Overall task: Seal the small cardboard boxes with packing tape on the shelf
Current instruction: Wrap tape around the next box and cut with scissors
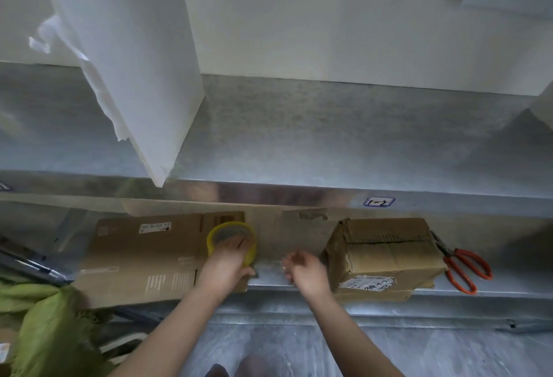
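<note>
A yellow roll of packing tape (pixel 223 234) stands on a flattened cardboard box (pixel 140 257) lying on the metal shelf (pixel 269 275). My left hand (pixel 226 260) grips the roll from the near side. My right hand (pixel 303 269) hovers just right of it, fingers loosely curled; it is blurred, and whether it pinches a tape end I cannot tell. A small cardboard box (pixel 386 254) with a white label sits to the right, its top flaps closed along a dark seam.
Orange-handled scissors (pixel 463 266) lie on the shelf right of the small box. An upper metal shelf (pixel 329 137) carries white boxes (pixel 125 47) above. Green cloth (pixel 45 325) and dark metal bars crowd the lower left. Grey floor lies below.
</note>
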Action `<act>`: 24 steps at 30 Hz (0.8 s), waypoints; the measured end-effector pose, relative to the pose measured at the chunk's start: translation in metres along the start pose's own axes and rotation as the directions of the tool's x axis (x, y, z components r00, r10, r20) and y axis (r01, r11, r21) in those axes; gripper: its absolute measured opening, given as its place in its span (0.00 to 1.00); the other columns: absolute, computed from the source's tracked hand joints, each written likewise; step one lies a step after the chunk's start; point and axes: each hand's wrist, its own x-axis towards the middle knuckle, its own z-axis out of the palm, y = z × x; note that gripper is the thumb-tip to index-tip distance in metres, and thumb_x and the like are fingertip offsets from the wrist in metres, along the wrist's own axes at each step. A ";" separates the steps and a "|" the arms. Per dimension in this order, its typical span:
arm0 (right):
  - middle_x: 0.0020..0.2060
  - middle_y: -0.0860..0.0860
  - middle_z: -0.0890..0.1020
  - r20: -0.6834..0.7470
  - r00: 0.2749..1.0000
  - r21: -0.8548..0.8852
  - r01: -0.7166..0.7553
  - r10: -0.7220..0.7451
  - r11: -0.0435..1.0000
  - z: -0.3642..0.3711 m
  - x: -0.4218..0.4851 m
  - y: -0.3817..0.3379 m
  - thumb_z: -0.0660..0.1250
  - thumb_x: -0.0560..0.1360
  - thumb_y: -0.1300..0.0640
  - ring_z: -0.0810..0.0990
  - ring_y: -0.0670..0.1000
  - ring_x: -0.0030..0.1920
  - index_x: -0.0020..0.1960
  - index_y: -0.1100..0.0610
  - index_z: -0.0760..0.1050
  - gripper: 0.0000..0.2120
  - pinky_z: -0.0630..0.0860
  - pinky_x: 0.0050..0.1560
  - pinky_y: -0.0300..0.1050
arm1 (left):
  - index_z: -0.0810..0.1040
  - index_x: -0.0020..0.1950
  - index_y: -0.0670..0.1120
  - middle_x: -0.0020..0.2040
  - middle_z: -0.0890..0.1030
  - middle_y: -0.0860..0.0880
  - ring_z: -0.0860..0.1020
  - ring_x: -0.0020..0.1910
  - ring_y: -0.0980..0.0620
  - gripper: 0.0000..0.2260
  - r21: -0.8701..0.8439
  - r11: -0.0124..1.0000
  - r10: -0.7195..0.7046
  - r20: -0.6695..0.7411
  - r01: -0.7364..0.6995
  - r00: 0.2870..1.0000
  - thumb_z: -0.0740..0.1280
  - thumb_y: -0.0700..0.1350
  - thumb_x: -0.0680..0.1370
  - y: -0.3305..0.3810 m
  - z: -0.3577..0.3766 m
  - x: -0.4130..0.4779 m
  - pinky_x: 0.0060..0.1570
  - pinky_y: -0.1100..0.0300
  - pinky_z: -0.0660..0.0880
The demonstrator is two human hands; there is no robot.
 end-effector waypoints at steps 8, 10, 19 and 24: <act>0.44 0.52 0.82 -0.093 0.995 -0.341 -0.058 0.028 0.938 -0.002 0.031 0.028 0.63 0.79 0.49 0.80 0.53 0.46 0.49 0.54 0.79 0.10 0.73 0.46 0.43 | 0.72 0.72 0.48 0.72 0.67 0.41 0.66 0.69 0.34 0.30 0.009 0.996 0.086 -0.022 -0.085 0.996 0.74 0.52 0.72 -0.003 0.018 -0.001 0.66 0.41 0.67; 0.45 0.51 0.82 -0.129 0.992 -0.386 -0.046 -0.004 0.921 0.003 0.034 0.031 0.64 0.78 0.47 0.81 0.53 0.48 0.51 0.52 0.78 0.10 0.71 0.44 0.41 | 0.70 0.73 0.49 0.74 0.65 0.43 0.64 0.71 0.35 0.30 0.016 0.995 0.098 -0.009 -0.097 0.995 0.74 0.53 0.72 -0.003 0.018 0.002 0.68 0.41 0.65; 0.65 0.52 0.68 -0.189 0.974 -0.589 -0.012 -0.124 0.808 0.015 0.028 0.029 0.62 0.79 0.46 0.75 0.55 0.59 0.67 0.52 0.63 0.20 0.74 0.48 0.46 | 0.59 0.77 0.56 0.77 0.54 0.52 0.55 0.75 0.44 0.32 0.032 0.998 0.042 0.100 -0.046 0.994 0.65 0.62 0.76 -0.008 0.021 0.007 0.72 0.49 0.58; 0.63 0.52 0.73 -0.006 0.899 -0.618 0.341 -0.438 0.708 0.018 -0.027 0.006 0.61 0.79 0.53 0.74 0.54 0.61 0.70 0.53 0.68 0.20 0.74 0.56 0.45 | 0.64 0.76 0.53 0.78 0.57 0.51 0.52 0.78 0.45 0.29 0.023 0.994 0.103 -0.001 -0.103 0.995 0.57 0.64 0.78 0.002 0.011 -0.001 0.74 0.48 0.53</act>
